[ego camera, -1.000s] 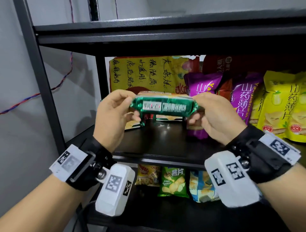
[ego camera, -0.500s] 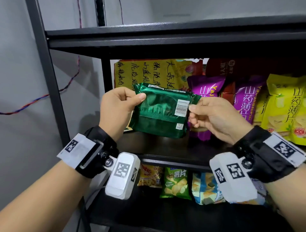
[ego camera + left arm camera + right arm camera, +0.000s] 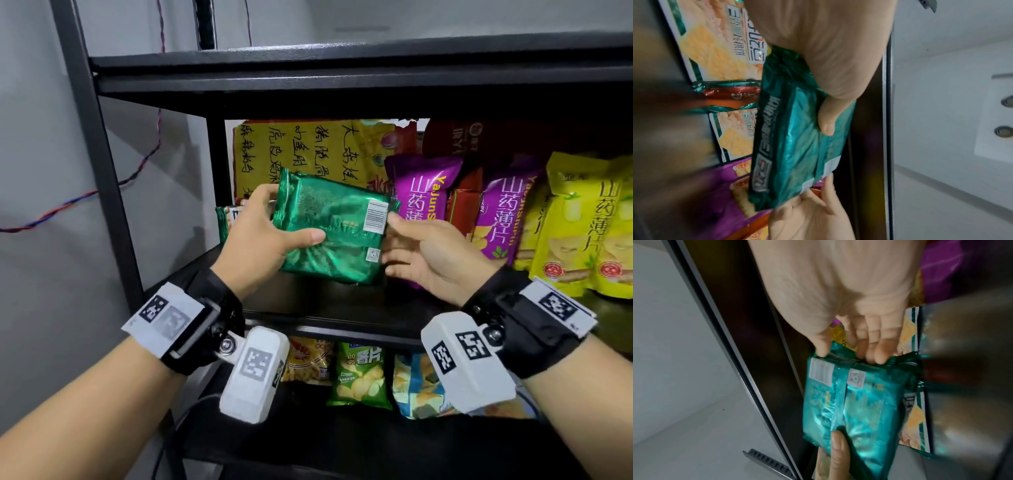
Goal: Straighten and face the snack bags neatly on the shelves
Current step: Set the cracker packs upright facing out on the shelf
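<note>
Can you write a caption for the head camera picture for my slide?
Left hand grips a green snack bag, barcode side out, while the right hand touches its edge.

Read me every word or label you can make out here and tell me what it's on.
"山药薄片" and "YaJunS…": purple bag.
"山药薄片": yellow bag.
"薯片" and "CHIPS": green chip bag, lower shelf.
Handwritten characters on yellow sheet: unclear.
Barcode and fine print on green packet: too small.

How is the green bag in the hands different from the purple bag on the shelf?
The green bag is held off the shelf by the left hand, barcode side facing out; the purple bag stands on the shelf showing its front. Green is tilted; purple is upright. Both are shiny snack bags.
</note>
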`<state>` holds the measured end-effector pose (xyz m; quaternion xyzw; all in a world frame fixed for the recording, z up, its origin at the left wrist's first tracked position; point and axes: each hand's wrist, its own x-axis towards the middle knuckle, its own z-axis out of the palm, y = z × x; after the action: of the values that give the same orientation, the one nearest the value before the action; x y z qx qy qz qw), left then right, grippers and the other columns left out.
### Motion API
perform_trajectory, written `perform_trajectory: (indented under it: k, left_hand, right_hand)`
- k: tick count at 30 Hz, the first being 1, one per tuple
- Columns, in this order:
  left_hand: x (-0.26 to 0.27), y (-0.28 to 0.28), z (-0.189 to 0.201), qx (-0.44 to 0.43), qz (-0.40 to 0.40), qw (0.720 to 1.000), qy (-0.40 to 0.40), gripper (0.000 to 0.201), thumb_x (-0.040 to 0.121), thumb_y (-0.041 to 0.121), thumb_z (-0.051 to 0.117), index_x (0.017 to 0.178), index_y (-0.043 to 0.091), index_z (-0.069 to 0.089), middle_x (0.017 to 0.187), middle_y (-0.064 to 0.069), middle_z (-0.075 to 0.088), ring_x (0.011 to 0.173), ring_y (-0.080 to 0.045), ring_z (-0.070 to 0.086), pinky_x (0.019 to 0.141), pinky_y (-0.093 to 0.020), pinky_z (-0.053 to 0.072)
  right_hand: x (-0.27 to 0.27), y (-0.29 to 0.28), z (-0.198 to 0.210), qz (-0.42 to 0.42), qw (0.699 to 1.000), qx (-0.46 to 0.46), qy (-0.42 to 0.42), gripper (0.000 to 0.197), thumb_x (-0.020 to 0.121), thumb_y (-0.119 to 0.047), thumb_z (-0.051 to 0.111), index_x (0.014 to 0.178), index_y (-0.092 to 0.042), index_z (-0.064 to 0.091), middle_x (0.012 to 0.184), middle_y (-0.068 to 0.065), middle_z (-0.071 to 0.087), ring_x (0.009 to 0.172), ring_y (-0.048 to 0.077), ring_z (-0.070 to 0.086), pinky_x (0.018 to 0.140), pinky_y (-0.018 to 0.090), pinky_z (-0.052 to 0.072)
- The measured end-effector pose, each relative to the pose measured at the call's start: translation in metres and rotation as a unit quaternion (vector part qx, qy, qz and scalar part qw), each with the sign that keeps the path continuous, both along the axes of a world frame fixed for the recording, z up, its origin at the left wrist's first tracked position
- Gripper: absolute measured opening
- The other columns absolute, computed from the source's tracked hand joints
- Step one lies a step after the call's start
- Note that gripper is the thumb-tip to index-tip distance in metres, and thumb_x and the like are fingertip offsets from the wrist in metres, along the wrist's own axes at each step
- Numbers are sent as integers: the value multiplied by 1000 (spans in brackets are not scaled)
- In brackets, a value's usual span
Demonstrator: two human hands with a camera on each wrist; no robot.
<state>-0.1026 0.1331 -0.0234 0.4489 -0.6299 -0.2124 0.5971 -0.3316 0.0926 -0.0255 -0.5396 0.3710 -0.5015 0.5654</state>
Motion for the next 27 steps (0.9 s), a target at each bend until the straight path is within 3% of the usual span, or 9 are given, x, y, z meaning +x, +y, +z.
perform_trajectory:
  k: [3, 5, 8, 13, 17, 21, 23, 25, 27]
  left_hand:
    - [-1, 4, 0, -72, -19, 996, -44, 71, 69, 18, 90, 131, 12, 56, 129, 0, 66, 123, -19, 60, 106, -47, 48]
    - [-3, 4, -3, -130, -32, 987, -88, 54, 67, 7, 88, 113, 20, 62, 110, 7, 70, 108, -15, 66, 96, -42, 54]
    - [-2, 2, -9, -183, -36, 976, -109, 56, 63, 3, 86, 97, 39, 59, 100, 8, 68, 98, -11, 67, 90, -38, 56]
    - [3, -4, -14, -220, -97, 959, -152, 59, 72, -17, 77, 104, 32, 66, 113, 3, 70, 118, -22, 61, 101, -41, 49]
    - [13, -8, -16, -222, -41, 946, -234, 52, 82, -13, 61, 113, 28, 71, 125, 11, 68, 131, -13, 48, 111, -28, 39]
    - [14, -6, -24, -114, 17, 959, -260, 91, 66, -27, 34, 121, 37, 69, 136, 16, 61, 130, -6, 43, 116, -37, 35]
    - [7, -6, -30, -53, 3, 965, -256, 82, 75, -17, 41, 136, 35, 59, 145, 15, 52, 135, 4, 37, 119, -32, 29]
    - [-4, -6, -35, -13, -26, 972, -233, 70, 86, 16, 52, 152, 35, 39, 150, 15, 46, 137, 2, 38, 115, -26, 33]
    - [-18, -7, -37, 5, -95, 979, -178, 87, 84, 45, 61, 159, 32, 19, 157, 14, 37, 143, -4, 37, 115, -29, 34]
  right_hand:
    - [-4, -3, 3, 76, 988, 134, 13, 82, 85, -78, 37, 113, -3, 54, 108, 28, 66, 97, 42, 67, 61, 44, 60]
    - [-5, -2, 4, 142, 969, 201, -27, 92, 81, -84, 30, 109, 2, 49, 111, 40, 61, 102, 54, 64, 73, 54, 58]
    - [-8, 1, 6, 215, 940, 219, -146, 80, 91, -70, 40, 128, 0, 52, 128, 41, 54, 111, 58, 58, 88, 62, 53]
    - [-9, 4, 4, 149, 963, 196, -108, 55, 85, -44, 60, 128, -9, 65, 117, 15, 69, 86, 30, 72, 46, 31, 59]
    - [-5, -1, -4, 121, 978, 139, -99, 47, 80, -20, 60, 125, -6, 60, 120, 20, 68, 100, 32, 69, 74, 44, 62]
    - [-1, -4, -6, 90, 992, 56, -68, 27, 91, -2, 55, 117, -4, 62, 124, 23, 66, 103, 33, 70, 84, 48, 59]
    - [5, -5, -10, 61, 997, -21, -51, 37, 89, 10, 54, 124, -4, 58, 123, 23, 66, 110, 38, 66, 94, 52, 54]
    - [12, -2, -12, 30, 993, -112, -11, 49, 82, 17, 60, 125, -6, 55, 118, 21, 68, 109, 36, 67, 94, 50, 54]
    - [18, 2, -15, 11, 978, -204, 49, 56, 71, 14, 73, 118, -11, 55, 111, 13, 71, 104, 26, 69, 89, 40, 55]
